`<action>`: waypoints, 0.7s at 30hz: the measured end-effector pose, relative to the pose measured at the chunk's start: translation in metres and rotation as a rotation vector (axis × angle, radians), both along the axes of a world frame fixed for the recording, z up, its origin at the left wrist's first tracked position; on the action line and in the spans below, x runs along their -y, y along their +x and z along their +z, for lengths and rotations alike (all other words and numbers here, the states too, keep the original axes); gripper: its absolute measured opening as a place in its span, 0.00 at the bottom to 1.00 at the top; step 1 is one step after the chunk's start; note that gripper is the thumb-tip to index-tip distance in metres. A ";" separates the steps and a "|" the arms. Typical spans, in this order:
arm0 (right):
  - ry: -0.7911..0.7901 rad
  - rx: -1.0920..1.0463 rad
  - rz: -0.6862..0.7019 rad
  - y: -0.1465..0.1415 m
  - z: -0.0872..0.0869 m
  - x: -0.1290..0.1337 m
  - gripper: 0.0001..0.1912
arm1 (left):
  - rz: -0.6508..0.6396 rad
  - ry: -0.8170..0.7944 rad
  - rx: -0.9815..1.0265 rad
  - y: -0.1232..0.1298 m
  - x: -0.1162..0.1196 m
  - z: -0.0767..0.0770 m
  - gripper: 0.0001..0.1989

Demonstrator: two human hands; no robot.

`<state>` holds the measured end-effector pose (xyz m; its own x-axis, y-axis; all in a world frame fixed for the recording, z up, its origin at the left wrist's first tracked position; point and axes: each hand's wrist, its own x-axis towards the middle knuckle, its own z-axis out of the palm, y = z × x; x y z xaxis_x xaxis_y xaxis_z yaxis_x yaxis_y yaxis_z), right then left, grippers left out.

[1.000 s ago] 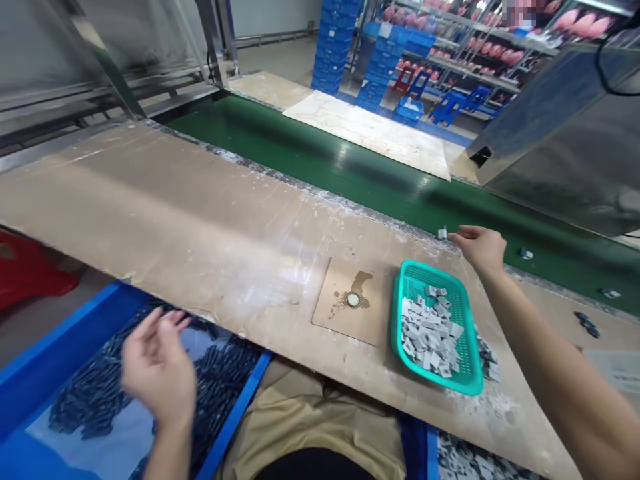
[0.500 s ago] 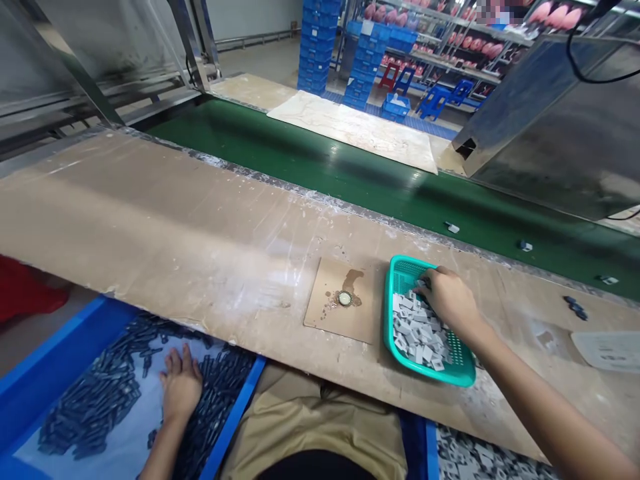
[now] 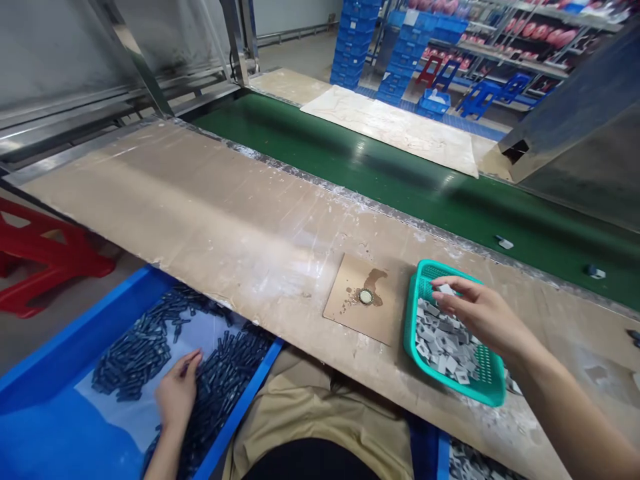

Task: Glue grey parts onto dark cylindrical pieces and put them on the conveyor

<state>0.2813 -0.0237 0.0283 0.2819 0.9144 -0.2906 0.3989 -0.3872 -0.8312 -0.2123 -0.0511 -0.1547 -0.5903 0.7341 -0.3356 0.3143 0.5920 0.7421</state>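
Observation:
My right hand is over the green plastic basket, its thumb and fingers pinching a small light-grey plastic piece. Many similar grey pieces lie heaped in the basket below. At the lower left, my left hand is above a blue crate, with thumb and fingertips brought together; what they hold, if anything, is too small to make out. Dark, narrow plastic parts lie in piles around that hand, on a pale sheet in the crate.
A cardboard square with a wet stain and a bottle cap lies on the worktop. Beyond runs a green conveyor belt carrying small assembled pieces. A red stool stands at left; more grey parts are bottom right.
My right hand has risen slightly from the heap with a grey piece in its fingertips. The left hand's spread fingers have closed together. The whole view has swung left.

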 end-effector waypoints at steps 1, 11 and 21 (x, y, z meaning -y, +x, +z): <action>-0.008 0.026 0.047 -0.008 0.001 -0.002 0.20 | 0.101 0.049 0.118 0.001 -0.002 0.006 0.07; 0.358 0.564 0.476 -0.071 -0.024 -0.019 0.13 | 0.289 0.057 0.845 0.050 -0.006 0.078 0.13; 0.284 0.532 0.482 -0.077 -0.030 -0.022 0.14 | 0.081 0.043 1.157 0.117 0.008 0.109 0.12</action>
